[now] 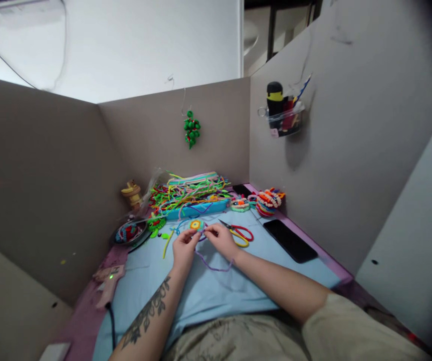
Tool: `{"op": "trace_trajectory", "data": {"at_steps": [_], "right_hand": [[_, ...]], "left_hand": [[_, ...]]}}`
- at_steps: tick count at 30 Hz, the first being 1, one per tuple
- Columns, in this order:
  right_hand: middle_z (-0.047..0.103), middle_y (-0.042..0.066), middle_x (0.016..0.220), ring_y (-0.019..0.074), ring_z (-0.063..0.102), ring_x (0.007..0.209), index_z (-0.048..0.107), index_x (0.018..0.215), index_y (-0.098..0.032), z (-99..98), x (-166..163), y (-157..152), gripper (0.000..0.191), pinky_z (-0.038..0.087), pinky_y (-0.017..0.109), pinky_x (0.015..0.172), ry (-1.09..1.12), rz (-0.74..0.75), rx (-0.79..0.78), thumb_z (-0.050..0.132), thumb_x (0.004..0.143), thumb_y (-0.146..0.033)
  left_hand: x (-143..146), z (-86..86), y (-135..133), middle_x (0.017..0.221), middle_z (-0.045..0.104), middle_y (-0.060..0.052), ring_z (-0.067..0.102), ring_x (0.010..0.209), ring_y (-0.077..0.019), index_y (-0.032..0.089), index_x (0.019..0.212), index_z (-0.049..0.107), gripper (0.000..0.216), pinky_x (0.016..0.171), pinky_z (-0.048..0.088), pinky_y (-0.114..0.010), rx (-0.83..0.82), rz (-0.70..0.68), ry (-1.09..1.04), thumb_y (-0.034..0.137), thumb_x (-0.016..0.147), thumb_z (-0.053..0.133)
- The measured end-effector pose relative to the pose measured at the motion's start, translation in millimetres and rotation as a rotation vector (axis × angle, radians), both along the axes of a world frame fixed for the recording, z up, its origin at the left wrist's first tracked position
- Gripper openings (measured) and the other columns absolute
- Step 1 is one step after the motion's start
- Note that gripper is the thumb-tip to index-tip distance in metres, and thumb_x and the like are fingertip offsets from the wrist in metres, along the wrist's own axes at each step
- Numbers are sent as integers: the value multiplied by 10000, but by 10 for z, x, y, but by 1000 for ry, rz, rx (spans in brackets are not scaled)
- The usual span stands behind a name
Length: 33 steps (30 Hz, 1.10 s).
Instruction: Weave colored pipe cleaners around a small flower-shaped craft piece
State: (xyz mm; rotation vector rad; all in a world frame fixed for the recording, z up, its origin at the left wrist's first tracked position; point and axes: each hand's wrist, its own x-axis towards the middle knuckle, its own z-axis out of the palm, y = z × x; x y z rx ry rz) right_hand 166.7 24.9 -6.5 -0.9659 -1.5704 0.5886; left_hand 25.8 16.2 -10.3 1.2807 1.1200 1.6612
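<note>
My left hand (pixel 184 247) and my right hand (pixel 221 239) meet over the light blue mat (pixel 216 286), both with fingers closed in a pinch. Between them they hold a small round coil of pipe cleaners (pixel 196 225), yellow with an orange centre and a blue rim. A purple pipe cleaner (pixel 216 265) trails from the coil, under my right hand and toward me across the mat. Red and yellow scissors (pixel 240 233) lie just right of my right hand.
A blue tray (pixel 197 208) heaped with coloured pipe cleaners stands at the back. Finished woven pieces (pixel 266 199) sit at back right, a black phone (pixel 289 240) right, a small dish (pixel 129 233) left, a glue gun (pixel 106 286) near left. Grey partition walls (pixel 50 190) enclose the desk.
</note>
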Motion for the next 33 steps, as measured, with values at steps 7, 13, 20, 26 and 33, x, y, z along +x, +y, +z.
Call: {"op": "trace_trajectory", "data": {"at_steps": [7,13,20,26,33], "right_hand": [[539,-1,640,132,499,631,612,638,-177,26,-13,-15,187,393,248,587,57,58,-70,577,751,-322],[493,-20,599,121,485,611,583,565,-175,17,10,41,212,389,243,589,98,73,-75,583,731,-306],[524,-2,674,131,498,655,608,674,-183,-48,37,116,141,404,254,627,66,78,-57,538,749,-279],[543,-12,787,117,513,655,529,1027,-219,-56,-42,-54,377,418,222,579,118,245,-106,620,662,-200],[586,10,736,135,540,675,602,776,-174,79,31,-66,123,429,251,632,134,201,-73,578,744,-290]], "left_hand": [[25,13,-19,700,658,-28,588,601,-133,139,792,645,277,599,462,-246,-16,-22,1,299,589,746],[56,72,-58,676,660,-27,593,598,-136,139,766,650,280,572,459,-242,-54,-89,-55,310,570,751],[16,85,-40,638,632,-9,492,480,-76,138,829,650,311,410,325,-176,-78,-95,-39,323,594,735],[-47,60,21,710,656,-34,552,564,-110,136,866,650,355,471,384,-194,-71,14,-56,354,597,726],[-69,34,56,708,657,-29,587,627,-135,139,788,640,294,576,437,-228,-49,25,-29,349,600,724]]}}
